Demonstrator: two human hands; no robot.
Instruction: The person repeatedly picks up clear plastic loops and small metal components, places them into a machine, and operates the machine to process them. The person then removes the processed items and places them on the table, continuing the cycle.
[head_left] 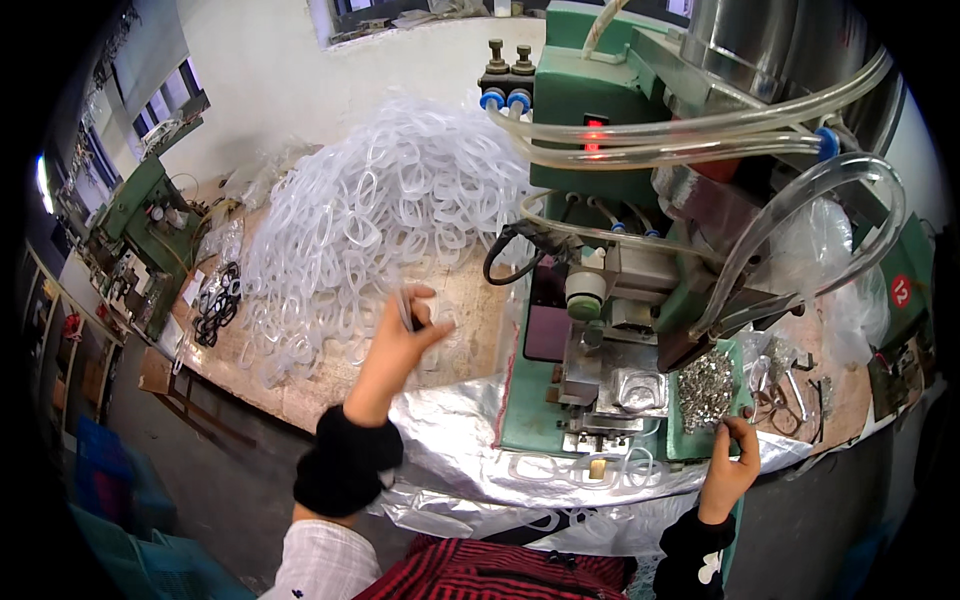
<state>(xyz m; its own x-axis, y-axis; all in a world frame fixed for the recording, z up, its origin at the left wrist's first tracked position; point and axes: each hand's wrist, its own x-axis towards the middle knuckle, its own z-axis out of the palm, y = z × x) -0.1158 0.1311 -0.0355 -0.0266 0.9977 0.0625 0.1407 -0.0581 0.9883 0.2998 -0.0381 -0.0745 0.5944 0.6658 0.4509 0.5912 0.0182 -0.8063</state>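
Note:
My left hand (396, 345) is over the wooden tabletop, at the near edge of a large heap of clear plastic oval loops (390, 180). Its thumb and forefinger stand apart, and a faint clear streak beside the fingers is too blurred to make out. My right hand (731, 470) is at the near edge of a green tray (742, 370) full of small shiny metal pieces (705, 390). Its thumb and fingertips are pressed together; whatever they hold is too small to name. Between the hands, a clear loop (637, 392) appears to lie on the metal fixture (590, 390) of a green press (600, 90).
Clear hoses (700, 140) arch across the press. Several clear loops (540, 468) lie on silver foil (450, 425) along the front edge. Pliers or scissors (785, 410) and a wrench (797, 392) lie right of the tray. Black loops (217, 305) and another green machine (145, 235) are at left.

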